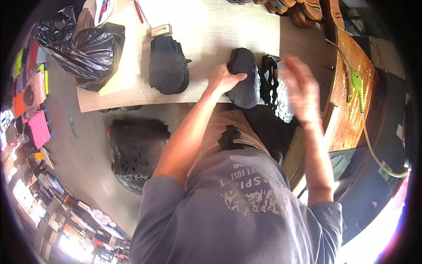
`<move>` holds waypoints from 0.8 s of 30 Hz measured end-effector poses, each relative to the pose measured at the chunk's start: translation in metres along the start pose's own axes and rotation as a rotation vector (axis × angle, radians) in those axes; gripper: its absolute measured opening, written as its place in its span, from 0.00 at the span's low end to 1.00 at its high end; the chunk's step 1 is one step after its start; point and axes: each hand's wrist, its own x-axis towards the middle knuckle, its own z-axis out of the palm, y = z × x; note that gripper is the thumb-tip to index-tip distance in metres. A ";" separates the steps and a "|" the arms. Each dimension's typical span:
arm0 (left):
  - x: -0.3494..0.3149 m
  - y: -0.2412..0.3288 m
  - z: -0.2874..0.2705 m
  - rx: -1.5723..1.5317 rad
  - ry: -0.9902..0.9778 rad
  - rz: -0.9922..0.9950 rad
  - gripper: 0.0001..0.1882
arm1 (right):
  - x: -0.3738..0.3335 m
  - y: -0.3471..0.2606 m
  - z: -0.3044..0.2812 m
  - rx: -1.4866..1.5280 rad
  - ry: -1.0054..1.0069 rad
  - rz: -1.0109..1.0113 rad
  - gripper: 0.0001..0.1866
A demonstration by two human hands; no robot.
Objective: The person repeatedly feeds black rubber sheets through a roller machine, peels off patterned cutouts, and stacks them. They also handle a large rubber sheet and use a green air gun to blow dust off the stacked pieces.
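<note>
Near the table's front edge lies a stack of black sole-shaped pieces (245,90). My left hand (225,80) grips its left side, with the thumb laid over the top and the other fingers mostly hidden. To the right, a black cut-out piece (268,75) lies beside a pale, lug-patterned piece (283,99) that juts past the table edge. My right hand (302,90) is over the right side of this pale piece, smeared by motion, so its fingers cannot be made out. Another stack of black sole-shaped pieces (168,65) rests farther left.
A black plastic bag (94,55) sits at the table's left end. A small wooden block (161,30) and a red pen (139,12) lie at the back. Brown shoe lasts (303,13) stand far right, above a wooden board (354,101) with a green-handled tool (357,83).
</note>
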 end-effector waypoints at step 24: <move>-0.005 0.024 0.010 0.215 0.031 0.028 0.50 | -0.086 0.033 0.137 0.018 0.052 0.586 0.50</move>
